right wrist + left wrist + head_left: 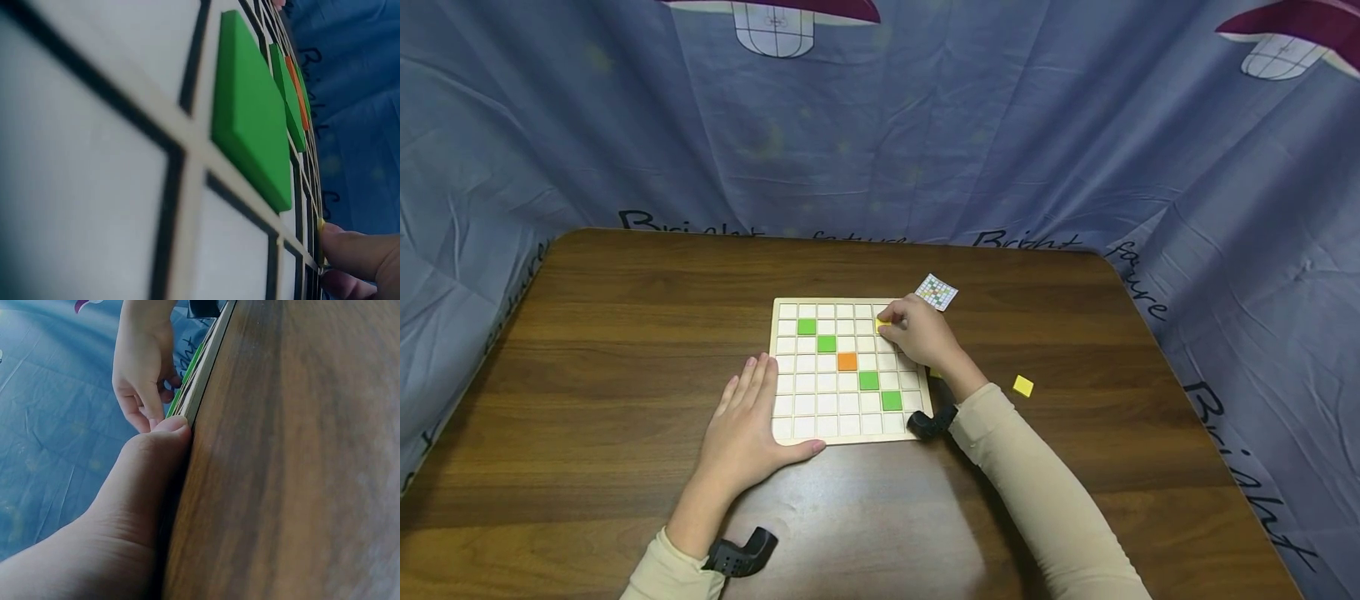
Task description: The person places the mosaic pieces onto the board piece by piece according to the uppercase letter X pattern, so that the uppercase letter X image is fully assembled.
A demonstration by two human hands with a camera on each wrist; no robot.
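Note:
A square wooden grid board [805, 406] with white cells lies flat on the table. Along its left and front edges rests my left hand [745, 429], fingers straight, thumb [172, 424] at the near rim. My right hand [917, 329] pinches a yellow square tile [882, 324] between thumb and fingertips, right at a cell near the board's far right corner. Several green tiles, one of them large in the right wrist view [256, 119], and one orange tile [847, 362] form a diagonal across the grid.
Just beyond the board's far right corner lies a small card [936, 292] with a coloured grid pattern. One loose yellow tile [1022, 386] is on the wooden table [625, 358] to the right; another yellow piece [936, 373] peeks out by my right wrist. Blue curtains [880, 142] surround the table.

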